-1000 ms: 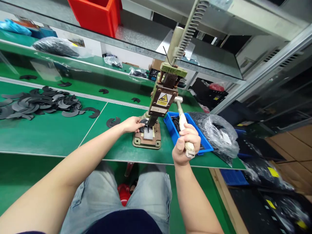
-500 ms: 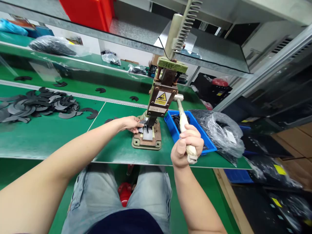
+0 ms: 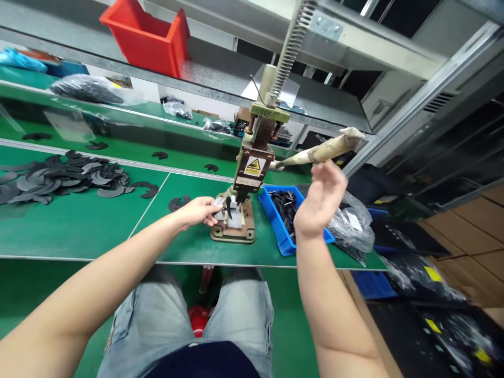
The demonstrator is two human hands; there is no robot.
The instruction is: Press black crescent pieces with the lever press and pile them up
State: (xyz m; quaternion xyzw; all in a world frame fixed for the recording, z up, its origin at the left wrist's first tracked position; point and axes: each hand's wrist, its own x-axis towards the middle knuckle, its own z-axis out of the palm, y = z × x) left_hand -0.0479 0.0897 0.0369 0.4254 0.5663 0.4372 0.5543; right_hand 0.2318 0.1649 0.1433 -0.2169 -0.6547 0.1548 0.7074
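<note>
At the base of the hand press (image 3: 252,178), my left hand (image 3: 201,211) pinches a curved grey piece (image 3: 219,208) by its edge. A small black curved strip (image 3: 229,208) stands out from that piece, beside the light metal block (image 3: 235,219) on the press base. My right hand (image 3: 321,197) is raised just under the press lever (image 3: 326,149), a pale wrapped handle. Its fingers are loosely bent and not wrapped round the lever; whether they touch it I cannot tell.
Right of the press, a blue tray (image 3: 286,247) holds small black parts, with a clear plastic bag (image 3: 354,226) beyond it. Curved dark pieces (image 3: 59,178) lie heaped at the left. One curved piece (image 3: 179,203) lies near my left wrist. A red bin (image 3: 157,47) stands on the shelf above.
The lever has swung up from its lowered position, and my right hand has loosened from around it and risen. My left hand has drawn the curved piece slightly left, out from under the press head.
</note>
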